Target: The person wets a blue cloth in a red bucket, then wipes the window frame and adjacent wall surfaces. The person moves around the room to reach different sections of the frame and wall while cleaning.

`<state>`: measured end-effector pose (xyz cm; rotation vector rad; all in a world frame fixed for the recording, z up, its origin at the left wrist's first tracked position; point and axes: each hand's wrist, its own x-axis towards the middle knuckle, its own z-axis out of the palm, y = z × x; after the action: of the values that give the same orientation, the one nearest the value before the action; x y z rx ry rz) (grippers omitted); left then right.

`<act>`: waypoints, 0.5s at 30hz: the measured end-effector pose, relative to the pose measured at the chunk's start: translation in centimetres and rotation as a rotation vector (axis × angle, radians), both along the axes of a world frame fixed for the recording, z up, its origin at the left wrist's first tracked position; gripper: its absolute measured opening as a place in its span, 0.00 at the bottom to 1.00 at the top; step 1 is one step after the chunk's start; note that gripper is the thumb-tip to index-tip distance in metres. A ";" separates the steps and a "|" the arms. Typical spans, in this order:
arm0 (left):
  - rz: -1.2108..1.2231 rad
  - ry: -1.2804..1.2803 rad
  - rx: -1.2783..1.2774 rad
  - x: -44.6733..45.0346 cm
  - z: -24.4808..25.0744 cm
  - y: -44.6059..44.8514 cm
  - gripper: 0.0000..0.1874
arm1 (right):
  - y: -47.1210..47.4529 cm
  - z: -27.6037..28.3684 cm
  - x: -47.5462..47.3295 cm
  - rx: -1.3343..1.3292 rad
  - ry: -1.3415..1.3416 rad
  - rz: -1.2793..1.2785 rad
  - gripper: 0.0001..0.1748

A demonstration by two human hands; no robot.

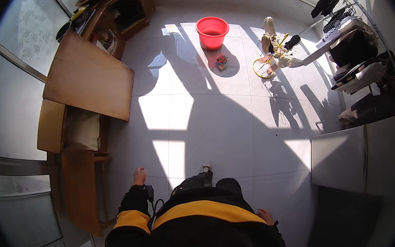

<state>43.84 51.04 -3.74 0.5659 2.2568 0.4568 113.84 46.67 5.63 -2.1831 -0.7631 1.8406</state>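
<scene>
My left hand (140,176) hangs at my left side with its fingers curled in, and no object shows in it. It is nearest to a brown wooden cabinet (81,189). Beside my right hip is my right hand (265,216), partly covered by the sleeve and jacket; its fingers are too small to make out. Ahead of me a red plastic bucket (213,32) stands upright on the tiled floor (215,121). A small, colourful object (222,62), reddish and blue, lies in the bucket's shadow on my side of it.
A tan board (88,77) lies across the furniture at left, its corner jutting out. At right, a metal drying rack (368,10) carries dark and white clothes. Shoes (268,26) hang with a yellow hoop-shaped hanger (264,74). A large grey cabinet-like box (338,158) stands nearer right.
</scene>
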 end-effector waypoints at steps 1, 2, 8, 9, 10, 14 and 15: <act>-0.108 0.082 0.120 0.0 1.0 3.9 0.19 | 1.7 -0.1 0.4 -0.067 -0.031 -0.139 0.21; -0.199 0.159 0.184 0.4 2.0 7.8 0.19 | 3.2 -0.1 1.2 -0.012 -0.078 -0.124 0.22; -0.256 0.118 0.286 3.4 5.6 26.4 0.20 | 14.7 -4.0 6.1 0.445 -0.184 0.256 0.10; -0.263 0.161 0.318 3.6 5.5 27.9 0.20 | 17.5 -4.5 6.9 0.376 -0.209 0.324 0.10; -0.249 0.178 0.318 4.3 5.0 29.0 0.20 | 20.2 -4.8 7.5 0.361 -0.123 0.268 0.11; -0.197 0.148 0.186 7.9 2.6 32.0 0.21 | 34.0 -4.3 8.8 0.100 -0.037 0.009 0.20; -0.176 0.126 0.089 8.6 2.5 31.6 0.21 | 37.7 -4.0 8.7 0.072 -0.088 0.048 0.20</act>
<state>52.40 82.69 -1.20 0.8524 2.2883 0.4454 122.58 84.41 1.61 -2.2319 -0.8927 1.7202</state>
